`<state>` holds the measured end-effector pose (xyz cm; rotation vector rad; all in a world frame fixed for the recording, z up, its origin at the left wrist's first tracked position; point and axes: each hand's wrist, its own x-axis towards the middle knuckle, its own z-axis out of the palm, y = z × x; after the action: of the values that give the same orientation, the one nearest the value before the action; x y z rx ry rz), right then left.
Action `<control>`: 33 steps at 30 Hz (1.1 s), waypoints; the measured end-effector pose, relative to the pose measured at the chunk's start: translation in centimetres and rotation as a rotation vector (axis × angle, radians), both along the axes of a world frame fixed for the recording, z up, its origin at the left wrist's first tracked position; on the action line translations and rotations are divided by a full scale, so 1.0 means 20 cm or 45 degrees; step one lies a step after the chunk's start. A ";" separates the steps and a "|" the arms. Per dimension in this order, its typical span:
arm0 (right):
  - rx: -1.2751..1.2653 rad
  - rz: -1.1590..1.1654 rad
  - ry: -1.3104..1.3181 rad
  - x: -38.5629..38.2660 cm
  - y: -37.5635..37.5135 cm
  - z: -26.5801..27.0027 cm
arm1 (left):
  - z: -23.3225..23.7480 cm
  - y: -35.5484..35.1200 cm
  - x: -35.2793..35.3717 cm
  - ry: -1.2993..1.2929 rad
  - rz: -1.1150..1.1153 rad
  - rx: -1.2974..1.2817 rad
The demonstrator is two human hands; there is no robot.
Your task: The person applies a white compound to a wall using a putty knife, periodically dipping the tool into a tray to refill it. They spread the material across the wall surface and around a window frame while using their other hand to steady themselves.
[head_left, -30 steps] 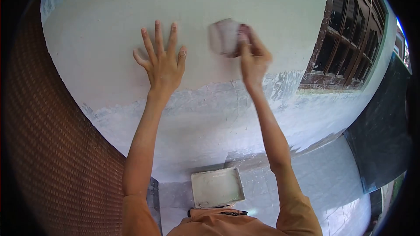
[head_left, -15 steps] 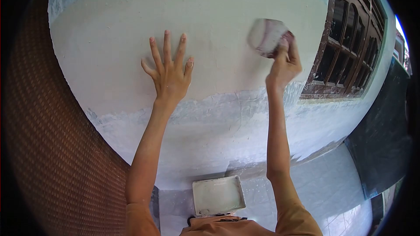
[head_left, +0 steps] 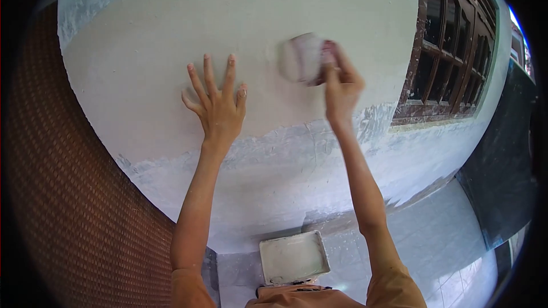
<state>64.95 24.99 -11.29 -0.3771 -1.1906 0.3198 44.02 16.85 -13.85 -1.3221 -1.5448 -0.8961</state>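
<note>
My left hand [head_left: 218,108] is spread flat against the wall [head_left: 171,34], fingers apart, with a white smear on one fingertip. To its right, my right hand [head_left: 344,88] grips a putty scraper [head_left: 304,58] by its reddish edge. The scraper's broad, whitish face lies over the wall and is blurred by motion. Smooth beige putty covers the middle of the wall, while bluish-grey patchy paint shows along its upper corners and below the putty.
On the tiled floor [head_left: 357,262] below stands a shallow tray [head_left: 294,258] with whitish material in it. A brown woven panel [head_left: 85,194] borders the wall at left. A dark wooden window [head_left: 448,45] is at right, with a dark panel [head_left: 502,154] beyond it.
My right hand has swept the scraper leftward and slightly down across the wall. My left hand stays spread on the wall, and the view has shifted a little.
</note>
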 end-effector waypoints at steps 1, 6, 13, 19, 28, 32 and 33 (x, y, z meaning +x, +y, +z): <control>-0.003 -0.020 -0.016 -0.04 -0.01 -0.02 | -0.01 0.01 0.00 -0.004 -0.010 -0.010; -0.026 -0.047 0.450 0.18 0.00 0.01 | -0.02 0.04 -0.01 0.008 -0.068 0.039; -0.075 0.049 -0.007 -0.06 -0.06 -0.10 | -0.03 0.04 0.02 -0.023 -0.072 0.037; -0.110 -0.027 0.430 0.10 -0.05 -0.03 | -0.03 0.05 0.00 -0.020 -0.055 0.074; -0.229 -0.126 0.147 -0.03 -0.09 -0.16 | -0.02 0.06 0.01 -0.044 -0.063 0.068; -0.099 -0.053 0.402 0.03 -0.11 -0.12 | -0.03 0.06 0.01 -0.049 -0.068 0.061; -0.088 -0.069 0.364 0.02 -0.11 -0.12 | -0.03 0.06 0.02 -0.052 -0.082 0.069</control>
<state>65.42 22.71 -13.73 -0.4082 -0.8898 0.3556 44.40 18.01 -14.46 -1.3285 -1.5060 -1.0042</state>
